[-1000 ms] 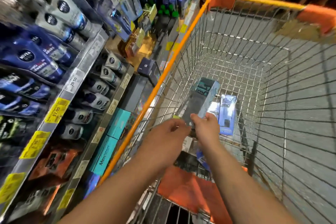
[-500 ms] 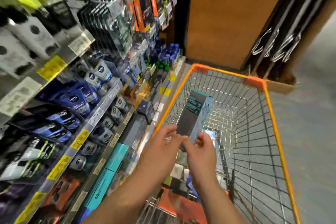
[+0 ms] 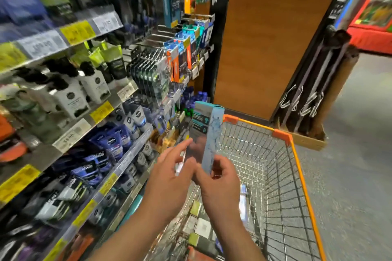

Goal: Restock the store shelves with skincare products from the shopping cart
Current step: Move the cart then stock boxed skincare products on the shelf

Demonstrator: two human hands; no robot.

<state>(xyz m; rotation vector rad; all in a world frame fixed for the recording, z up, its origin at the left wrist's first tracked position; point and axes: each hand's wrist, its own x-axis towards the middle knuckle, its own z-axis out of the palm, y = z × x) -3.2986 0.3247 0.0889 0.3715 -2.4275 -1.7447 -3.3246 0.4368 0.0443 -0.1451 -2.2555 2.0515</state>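
A tall, narrow skincare box, pale blue with a teal top, is held upright and slightly tilted above the near end of the shopping cart. Its lower end is gripped by the right hand, whose fingers are curled round the box's base from the right while the thumb side is pressed against it. The left hand is raised just beside the box on its left; its fingers are held fairly straight and laid against the box's dark front face, though motion blur leaves the exact contact uncertain. Both forearms are extended forward and upward from the bottom edge of the view, converging at the box. Below and beyond the hands, the wire basket of the orange-rimmed cart is seen; a few more boxed products are lying in its near end, under the right wrist, their kinds too blurred to be told. To the left of the left hand, store shelves are stocked with dark blue tubes, white bottles with black caps and hanging packs, with yellow and white price tags fixed along the shelf edges. Beyond the hands, past the cart's far end, a brown panel is seen.
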